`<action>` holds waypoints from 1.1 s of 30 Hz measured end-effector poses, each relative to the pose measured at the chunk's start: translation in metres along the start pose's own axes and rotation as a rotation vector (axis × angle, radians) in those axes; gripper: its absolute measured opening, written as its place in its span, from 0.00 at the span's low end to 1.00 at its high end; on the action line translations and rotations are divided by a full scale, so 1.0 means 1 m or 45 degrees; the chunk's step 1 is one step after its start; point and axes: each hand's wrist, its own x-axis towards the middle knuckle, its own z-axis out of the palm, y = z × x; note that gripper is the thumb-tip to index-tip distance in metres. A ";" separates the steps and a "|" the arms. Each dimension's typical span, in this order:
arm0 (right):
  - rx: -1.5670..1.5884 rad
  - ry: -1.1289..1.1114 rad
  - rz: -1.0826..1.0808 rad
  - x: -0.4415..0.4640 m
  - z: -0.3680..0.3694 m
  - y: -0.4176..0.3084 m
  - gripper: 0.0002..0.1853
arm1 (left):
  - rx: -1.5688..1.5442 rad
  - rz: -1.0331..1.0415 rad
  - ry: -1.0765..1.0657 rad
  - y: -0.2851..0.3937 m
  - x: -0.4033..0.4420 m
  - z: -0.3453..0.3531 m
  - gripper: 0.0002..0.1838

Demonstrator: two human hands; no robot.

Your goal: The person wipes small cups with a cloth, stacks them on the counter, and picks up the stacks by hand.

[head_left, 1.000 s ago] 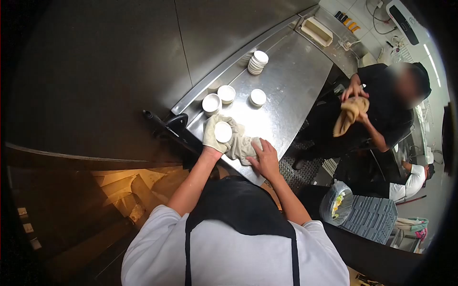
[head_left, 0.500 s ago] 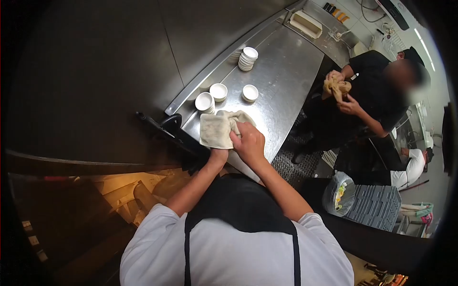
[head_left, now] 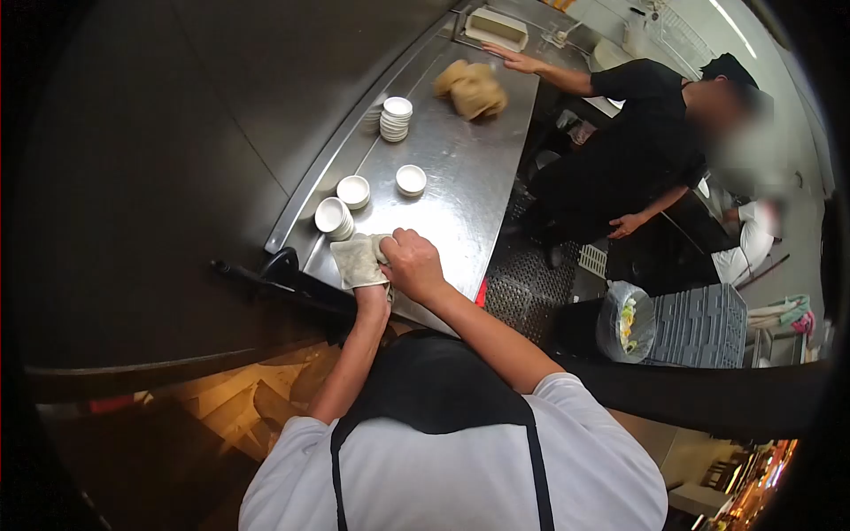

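A pale, stained cloth (head_left: pixel 357 264) hangs over my left hand (head_left: pixel 373 303) near the close end of the steel counter. My left hand grips it from below, its fingers mostly hidden. My right hand (head_left: pixel 413 265) is closed on the cloth's bunched right side. Whether anything is wrapped inside cannot be seen. Just beyond the cloth stands a stack of small white bowls (head_left: pixel 333 218), with a second short stack of bowls (head_left: pixel 353 191) touching or close behind it. Farther right is another white bowl (head_left: pixel 411 180), and a taller stack of bowls (head_left: pixel 396 119) rises near the back wall.
A blurred tan cloth (head_left: pixel 474 90) is at the counter's far part, near a co-worker's outstretched hand (head_left: pixel 516 59). A cream rectangular container (head_left: pixel 497 31) stands at the far end. Right of the counter are a bagged bin (head_left: pixel 624 327) and grey crates (head_left: pixel 699 326).
The co-worker's tan cloth has left their hands and is over the far counter. Their arm now stretches out. My view has shifted; both my hands still hold the pale cloth.
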 end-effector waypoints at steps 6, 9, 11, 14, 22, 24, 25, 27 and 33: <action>-0.259 -0.043 0.316 -0.012 -0.032 0.055 0.15 | 0.386 0.250 -0.042 0.045 0.001 0.010 0.09; -0.317 -0.122 0.238 -0.019 -0.051 0.065 0.23 | 0.663 0.494 -0.004 0.009 0.031 -0.029 0.09; 0.178 -0.262 0.500 -0.002 -0.054 0.037 0.25 | 0.740 0.584 0.046 0.001 0.031 -0.025 0.13; 0.511 -0.263 0.528 0.009 -0.030 0.014 0.17 | 0.907 0.643 0.065 -0.005 0.026 -0.012 0.18; 0.592 -0.194 0.806 0.047 0.083 0.076 0.14 | 0.497 -0.133 0.064 0.009 0.019 -0.026 0.22; 0.679 -0.214 0.967 0.070 0.107 0.091 0.15 | 0.329 -0.170 -0.012 0.021 0.004 -0.020 0.22; 0.808 -0.243 0.988 0.080 0.121 0.098 0.15 | 0.248 -0.191 -0.057 0.025 -0.002 -0.017 0.22; 1.064 -0.288 1.034 0.097 0.131 0.102 0.15 | 0.210 -0.109 -0.240 0.018 0.001 -0.028 0.24; -0.226 0.069 0.186 0.089 0.089 0.120 0.18 | -0.037 0.019 -0.720 0.056 -0.042 -0.020 0.30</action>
